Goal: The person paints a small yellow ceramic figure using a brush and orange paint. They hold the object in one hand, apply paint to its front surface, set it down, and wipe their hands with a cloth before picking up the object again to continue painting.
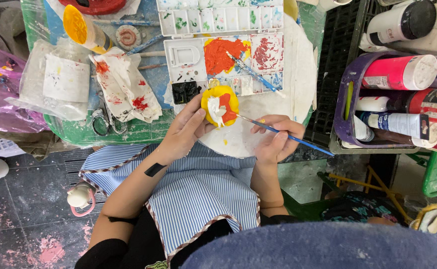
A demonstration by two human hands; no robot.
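In the head view, a small plaster figure (220,105) — painted yellow, red and white — is held up in the left hand (184,130), whose fingers (194,119) are closed around its left edge, just above the lap and in front of the near edge of the surface (74,130). A thin blue paintbrush (283,134) is gripped by the right hand (277,138); its fingers (273,122) are pinched on the handle, and the bristle tip is laid against the figure's right side. A blue-and-white striped apron (198,192) is seen below both hands. Behind the figure, a white paint palette (228,57) smeared with orange and red is set on the surface, with a second brush (255,74) resting across it. To the left, a paint-stained rag (126,87) and a pair of scissors (106,122) are laid near each other — a yellow-capped bottle (84,30) lies further back. On the right, a purple basket (345,99) filled with paint tubes is placed well apart.
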